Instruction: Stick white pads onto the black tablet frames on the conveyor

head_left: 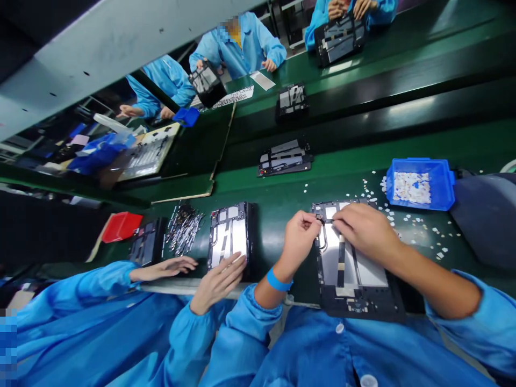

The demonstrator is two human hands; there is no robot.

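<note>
A black tablet frame with silver plates (pixel 355 269) lies flat on the green bench in front of me. My left hand (pixel 300 234), with a blue wristband, pinches at the frame's top left corner. My right hand (pixel 365 228) rests fingers-curled on the frame's upper edge, its fingertips meeting the left hand's at a small part there. What sits between the fingertips is too small to make out.
A blue bin (pixel 419 184) of small white pieces stands at the right, with several white bits scattered around it. A co-worker's hands (pixel 217 279) touch another frame (pixel 229 234) at my left, beside metal parts (pixel 183 228) and a red bin (pixel 121 226). More frames (pixel 284 157) lie on the belt.
</note>
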